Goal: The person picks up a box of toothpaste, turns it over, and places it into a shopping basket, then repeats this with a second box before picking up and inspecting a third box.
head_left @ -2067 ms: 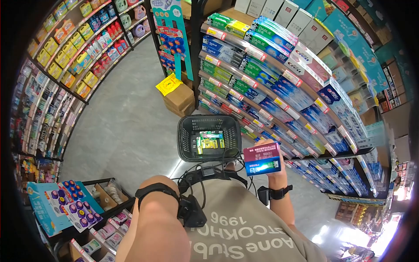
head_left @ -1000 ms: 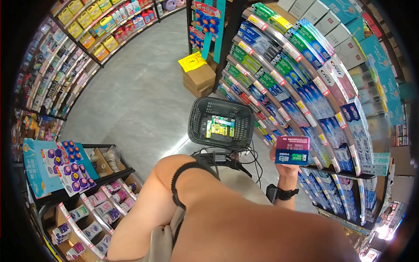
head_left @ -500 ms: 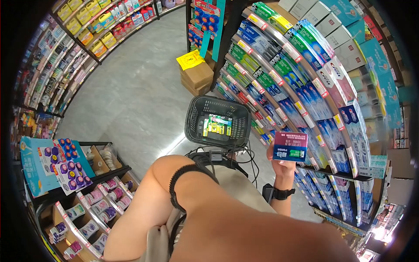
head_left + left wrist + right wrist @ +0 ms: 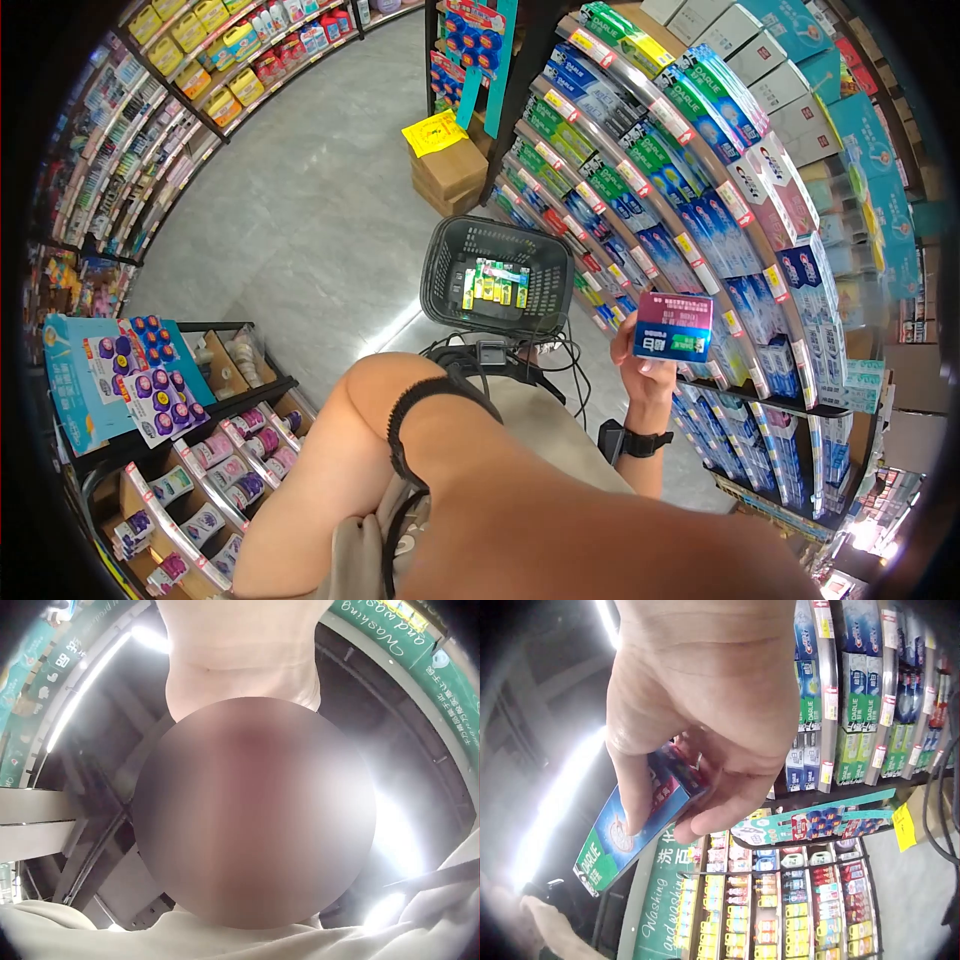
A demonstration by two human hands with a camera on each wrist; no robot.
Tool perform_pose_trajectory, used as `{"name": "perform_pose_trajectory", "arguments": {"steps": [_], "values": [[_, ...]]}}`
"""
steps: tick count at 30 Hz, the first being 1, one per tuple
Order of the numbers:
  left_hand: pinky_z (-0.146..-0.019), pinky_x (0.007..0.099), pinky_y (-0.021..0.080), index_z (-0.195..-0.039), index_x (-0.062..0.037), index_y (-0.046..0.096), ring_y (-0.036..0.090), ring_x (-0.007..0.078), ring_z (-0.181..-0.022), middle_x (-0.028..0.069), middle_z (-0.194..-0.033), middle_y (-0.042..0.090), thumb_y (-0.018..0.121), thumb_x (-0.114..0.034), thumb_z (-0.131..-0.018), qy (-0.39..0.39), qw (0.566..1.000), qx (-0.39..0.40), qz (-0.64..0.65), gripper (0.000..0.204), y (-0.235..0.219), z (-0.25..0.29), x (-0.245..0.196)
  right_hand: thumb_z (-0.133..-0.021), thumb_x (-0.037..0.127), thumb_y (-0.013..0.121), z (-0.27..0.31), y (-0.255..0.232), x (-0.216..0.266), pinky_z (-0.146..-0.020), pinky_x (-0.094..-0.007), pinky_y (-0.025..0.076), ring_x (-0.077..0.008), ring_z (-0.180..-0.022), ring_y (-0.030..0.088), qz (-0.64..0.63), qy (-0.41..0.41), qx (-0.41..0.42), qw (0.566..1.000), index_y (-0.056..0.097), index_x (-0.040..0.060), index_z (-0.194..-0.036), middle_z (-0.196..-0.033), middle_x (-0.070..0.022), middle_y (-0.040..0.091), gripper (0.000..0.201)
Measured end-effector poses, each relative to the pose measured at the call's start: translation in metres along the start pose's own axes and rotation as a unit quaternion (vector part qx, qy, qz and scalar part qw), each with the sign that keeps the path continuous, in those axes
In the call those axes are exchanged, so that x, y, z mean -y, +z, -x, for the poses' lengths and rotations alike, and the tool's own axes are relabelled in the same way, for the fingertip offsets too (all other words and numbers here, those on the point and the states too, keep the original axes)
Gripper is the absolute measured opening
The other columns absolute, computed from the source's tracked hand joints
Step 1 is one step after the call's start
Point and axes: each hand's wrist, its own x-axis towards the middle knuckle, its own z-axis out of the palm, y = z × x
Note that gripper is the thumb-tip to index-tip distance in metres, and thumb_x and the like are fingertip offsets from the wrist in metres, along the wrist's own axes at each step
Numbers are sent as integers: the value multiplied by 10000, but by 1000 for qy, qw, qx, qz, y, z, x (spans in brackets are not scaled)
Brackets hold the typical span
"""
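The right hand (image 4: 645,375) grips a blue-and-purple Darlie box (image 4: 676,328) between thumb and fingers, in front of the toothpaste shelf (image 4: 706,160) and right of the black basket (image 4: 438,268). The left hand (image 4: 244,682) is mostly obscured; its finger position cannot be determined.

toothpaste shelf (image 4: 703,162) top: DARLIE carton (image 4: 712,92), Crest carton (image 4: 780,185) | near it: held box (image 4: 609,844), "DARLIE" | beyond: green sign (image 4: 654,911), "Washing and washing"
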Motion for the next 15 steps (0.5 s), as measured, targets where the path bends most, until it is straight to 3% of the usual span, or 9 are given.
{"name": "perform_pose_trajectory", "arguments": {"steps": [11, 15], "values": [[-784, 331, 463, -731, -130, 570, 484, 141, -634, -3, -674, 489, 601, -31, -866, 4, 1000, -8, 18, 170, -3, -3, -1, -610, 211, 878, -8, 2, -1, -592, -342, 449, -227, -692, 603, 9, 22, 20, 1000, 526, -65, -1309, -984, -143, 630, 830], [-780, 333, 460, -732, -131, 567, 484, 142, -636, -3, -678, 490, 599, -34, -871, 3, 1000, -14, 5, 172, -4, -5, 1, -618, 209, 889, -8, -4, -4, -574, -323, 460, -204, -718, 602, -2, 13, 20, 1000, 576, -54, -1215, -971, -117, 605, 723]]}}
